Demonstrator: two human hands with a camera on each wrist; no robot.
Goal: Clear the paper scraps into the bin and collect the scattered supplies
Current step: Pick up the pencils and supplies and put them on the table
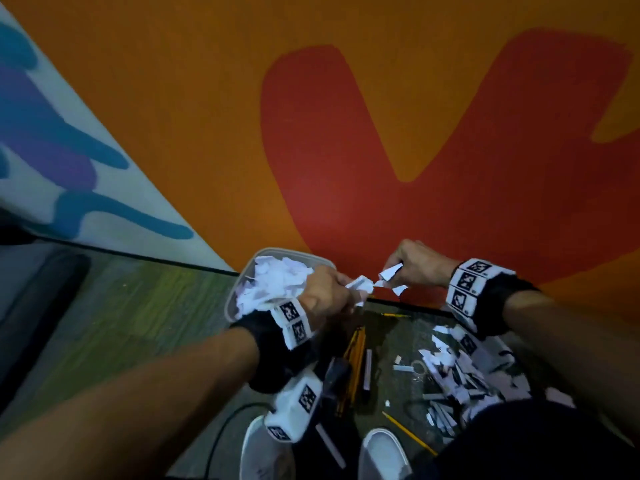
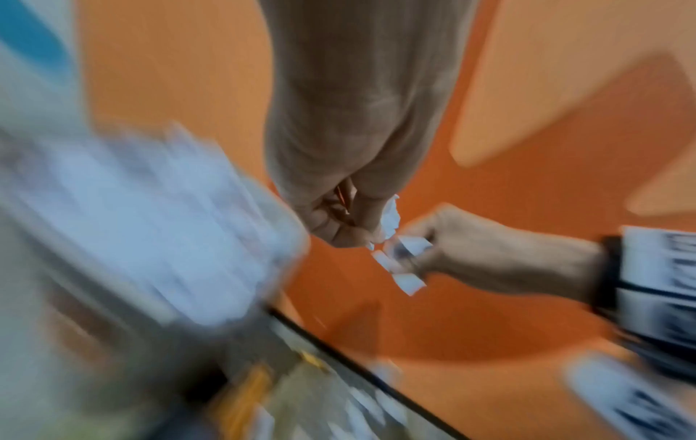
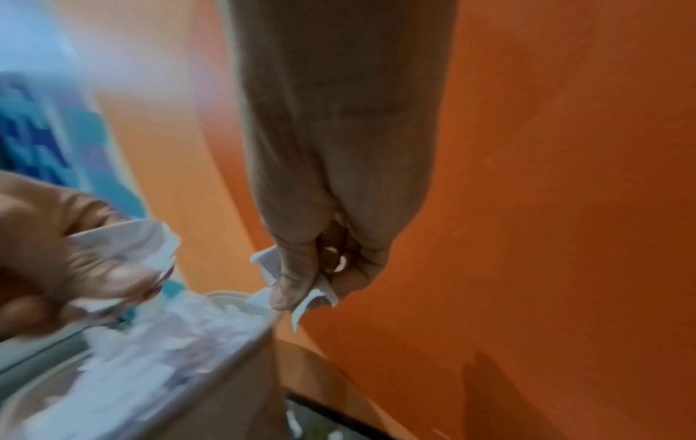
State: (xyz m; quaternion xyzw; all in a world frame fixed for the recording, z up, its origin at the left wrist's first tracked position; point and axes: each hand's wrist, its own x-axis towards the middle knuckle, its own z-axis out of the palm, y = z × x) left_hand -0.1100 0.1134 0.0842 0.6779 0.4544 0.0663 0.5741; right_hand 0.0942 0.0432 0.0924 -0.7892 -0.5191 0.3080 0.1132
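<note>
Both hands are raised before the orange wall (image 1: pixel 207 98). The left hand (image 1: pixel 322 296) clutches a bunch of white paper scraps (image 1: pixel 360 285) in curled fingers, just at 3 o'clock of the bin (image 1: pixel 231 303), which is heaped with scraps. The right hand (image 1: pixel 415 265), at 3 o'clock of the left, pinches another torn scrap (image 1: pixel 389 271). On the floor at 6 o'clock lie pencils (image 1: pixel 355 355) and, at 5 o'clock, a pile of loose scraps (image 1: pixel 450 372)
</note>
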